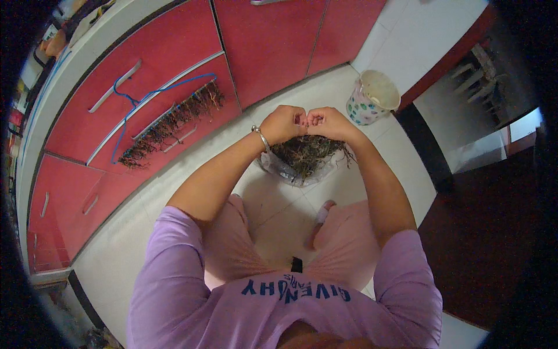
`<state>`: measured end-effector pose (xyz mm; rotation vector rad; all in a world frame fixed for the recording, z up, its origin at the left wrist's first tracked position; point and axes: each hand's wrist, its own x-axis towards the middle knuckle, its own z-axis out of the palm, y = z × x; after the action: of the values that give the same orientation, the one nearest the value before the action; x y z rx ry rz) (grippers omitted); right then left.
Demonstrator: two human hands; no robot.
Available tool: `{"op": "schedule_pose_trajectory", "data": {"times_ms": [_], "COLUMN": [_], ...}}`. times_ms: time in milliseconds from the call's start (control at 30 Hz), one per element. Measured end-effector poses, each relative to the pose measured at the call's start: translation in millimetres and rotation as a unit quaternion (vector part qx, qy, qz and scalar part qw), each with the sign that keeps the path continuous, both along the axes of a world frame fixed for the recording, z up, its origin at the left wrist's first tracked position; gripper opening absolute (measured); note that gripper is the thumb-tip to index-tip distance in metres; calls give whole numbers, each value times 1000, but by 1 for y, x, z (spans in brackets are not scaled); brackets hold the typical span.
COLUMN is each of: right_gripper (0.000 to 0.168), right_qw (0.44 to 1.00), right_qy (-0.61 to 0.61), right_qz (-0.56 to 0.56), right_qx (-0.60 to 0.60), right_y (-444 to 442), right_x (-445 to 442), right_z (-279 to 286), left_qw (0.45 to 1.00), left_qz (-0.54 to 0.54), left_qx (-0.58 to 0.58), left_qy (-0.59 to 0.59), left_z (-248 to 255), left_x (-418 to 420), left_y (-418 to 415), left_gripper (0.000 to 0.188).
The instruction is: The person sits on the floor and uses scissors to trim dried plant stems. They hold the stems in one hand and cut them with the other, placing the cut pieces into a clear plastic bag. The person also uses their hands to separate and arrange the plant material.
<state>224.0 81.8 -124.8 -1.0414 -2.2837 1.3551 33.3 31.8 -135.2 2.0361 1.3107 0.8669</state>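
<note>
My left hand (287,125) and my right hand (328,124) meet knuckle to knuckle in front of me, fingers curled inward. Whatever may be pinched between them is too small or hidden to make out. Just below and behind them, a tangled heap of dark, stringy dried plants (305,157) fills a clear plastic bag (285,171) on the floor. A few strands spill over its right side near my right wrist. To the left, a blue clothes hanger (134,103) hangs from a drawer handle (115,87), with a row of similar stringy plants (170,124) along its lower bar.
Red cabinets (266,43) with metal handles line the left and far side under a pale countertop (87,48) bearing assorted items. A patterned bin (370,102) stands at the far right by the wall. A dark door frame edge (429,152) lies to the right.
</note>
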Motion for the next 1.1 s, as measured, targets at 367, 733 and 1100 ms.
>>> {"op": "schedule_pose_trajectory", "data": {"times_ms": [367, 733, 1100], "right_gripper": [14, 10, 19], "right_qw": [1000, 996, 995], "right_qy": [5, -83, 1], "right_qz": [18, 8, 30], "right_qx": [17, 14, -91], "right_y": [7, 11, 4], "right_x": [6, 29, 36], "right_z": [-14, -8, -4], "left_qw": [998, 997, 986], "left_qz": [1, 17, -25], "left_qx": [-22, -69, -38], "left_qy": [54, -1, 159], "left_z": [-5, -30, -110], "left_x": [3, -19, -36], "left_y": [4, 21, 30], "left_gripper": [18, 14, 15]}}
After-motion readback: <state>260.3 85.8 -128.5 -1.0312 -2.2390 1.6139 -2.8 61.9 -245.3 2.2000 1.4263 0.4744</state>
